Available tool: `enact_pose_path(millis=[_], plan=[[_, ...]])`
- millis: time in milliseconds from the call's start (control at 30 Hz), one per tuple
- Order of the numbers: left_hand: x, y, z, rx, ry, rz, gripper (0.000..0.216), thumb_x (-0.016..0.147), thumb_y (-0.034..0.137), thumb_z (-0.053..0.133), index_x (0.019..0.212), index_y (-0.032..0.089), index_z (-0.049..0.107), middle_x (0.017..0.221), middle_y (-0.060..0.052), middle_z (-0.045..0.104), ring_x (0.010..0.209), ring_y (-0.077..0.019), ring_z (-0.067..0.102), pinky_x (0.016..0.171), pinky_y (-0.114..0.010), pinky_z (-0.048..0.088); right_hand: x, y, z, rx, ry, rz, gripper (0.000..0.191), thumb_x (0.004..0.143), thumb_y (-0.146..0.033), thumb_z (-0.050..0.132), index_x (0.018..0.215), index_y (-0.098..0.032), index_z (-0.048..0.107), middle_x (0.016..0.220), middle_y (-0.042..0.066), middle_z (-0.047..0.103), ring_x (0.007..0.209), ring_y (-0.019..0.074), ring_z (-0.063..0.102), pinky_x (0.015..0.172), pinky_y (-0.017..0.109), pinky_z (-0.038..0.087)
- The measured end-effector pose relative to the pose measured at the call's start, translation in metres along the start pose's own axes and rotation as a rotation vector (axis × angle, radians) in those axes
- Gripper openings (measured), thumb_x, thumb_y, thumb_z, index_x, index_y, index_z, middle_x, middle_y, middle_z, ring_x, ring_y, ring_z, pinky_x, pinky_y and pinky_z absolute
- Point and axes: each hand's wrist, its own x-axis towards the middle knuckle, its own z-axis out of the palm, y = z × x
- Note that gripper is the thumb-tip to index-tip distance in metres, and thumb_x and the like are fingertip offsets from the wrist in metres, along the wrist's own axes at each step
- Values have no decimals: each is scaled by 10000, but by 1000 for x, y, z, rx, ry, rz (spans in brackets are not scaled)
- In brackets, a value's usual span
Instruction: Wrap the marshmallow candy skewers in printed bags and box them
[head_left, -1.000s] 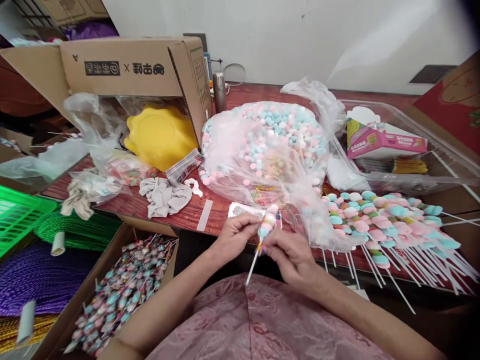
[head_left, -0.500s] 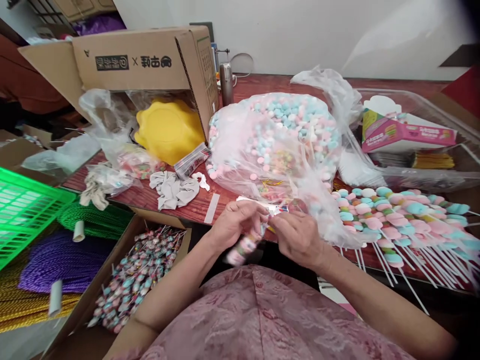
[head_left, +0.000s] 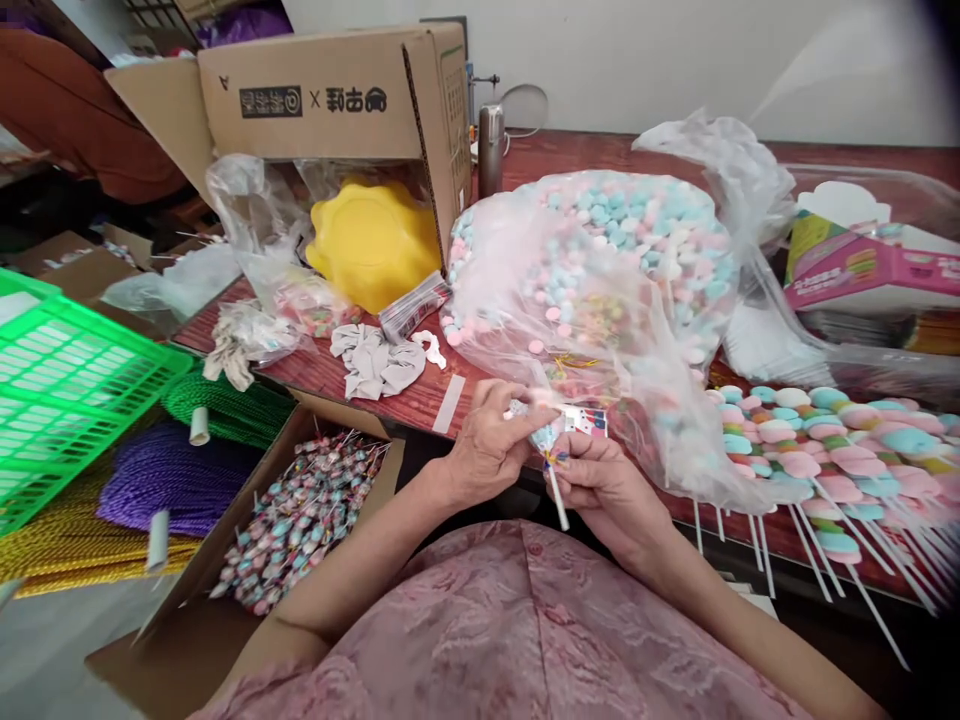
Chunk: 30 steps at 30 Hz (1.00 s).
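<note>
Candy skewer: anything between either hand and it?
Nothing visible. The left hand pinches the wrapped top of the candy skewer, and the right hand grips it just below, with the white stick poking out underneath. The big candy bag lies behind the hands, not between.

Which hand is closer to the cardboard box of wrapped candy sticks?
Left. The left hand sits just right of the box; the right hand is farther right, past the candy stick both hold.
</note>
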Motion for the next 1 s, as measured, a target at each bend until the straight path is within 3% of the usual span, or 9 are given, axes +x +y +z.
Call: enact_pose_path(millis=[167,267,333,433,500,600,700,800,1000], plan=[[-18,-7,-15,135,25,241,238,894,129,497,1066,194,648,1109,-106,664,1080,-218,575,913,-407,495,4,19,7,266,-183,300,245,624,-196,769,652,-163,528,452,-107,380,390,-2,127,402,168,161],[-44,-9,-41,242,-85,230,248,882,128,493,1083,188,625,1001,-81,711,968,-200,629,868,-373,506,5,31,16,235,-197,379,234,682,-224,759,697,-163,534,473,-91,440,375,-4,138,385,167,138],[-67,-14,-73,382,-204,64,216,870,153,514,1042,182,641,962,-78,719,906,-198,634,851,-362,506,6,36,16,171,-152,361,227,709,-253,758,814,-164,578,535,-54,545,369,-2,179,382,167,115],[-100,-28,-126,788,-564,-506,265,821,109,512,1026,188,661,1004,-73,709,964,-204,629,877,-342,504,4,37,0,81,-51,248,309,703,-308,778,920,-175,603,618,-9,630,375,8,262,385,169,106],[-108,-36,-144,909,-597,-652,255,748,62,508,936,123,670,859,-113,697,825,-253,636,745,-386,525,3,36,-16,36,39,143,287,691,-334,790,843,-162,617,602,-11,612,382,10,290,388,174,111],[-86,-32,-115,850,-582,-567,271,814,102,486,1011,159,663,943,-97,686,893,-236,623,814,-364,514,1,35,-33,35,192,8,282,668,-332,813,719,-145,607,579,-28,563,395,4,288,399,176,115],[-33,-15,-38,518,-529,-142,273,851,118,483,1066,165,644,1083,-114,649,1023,-247,577,901,-372,481,-2,31,-32,74,284,-76,295,650,-328,828,705,-152,598,580,-40,542,405,8,280,410,178,135],[16,-1,28,440,-613,76,269,831,84,491,1056,150,622,1059,-131,629,1008,-272,559,841,-409,472,-18,20,-28,-25,308,-197,259,736,-374,769,753,-169,612,593,-36,541,413,29,296,410,188,171],[34,-10,52,465,-632,135,220,854,72,485,1006,160,618,983,-92,638,898,-250,571,774,-396,461,-82,-18,-70,-1008,605,-756,78,875,-201,618,904,-224,687,760,8,664,645,143,596,590,263,458]])
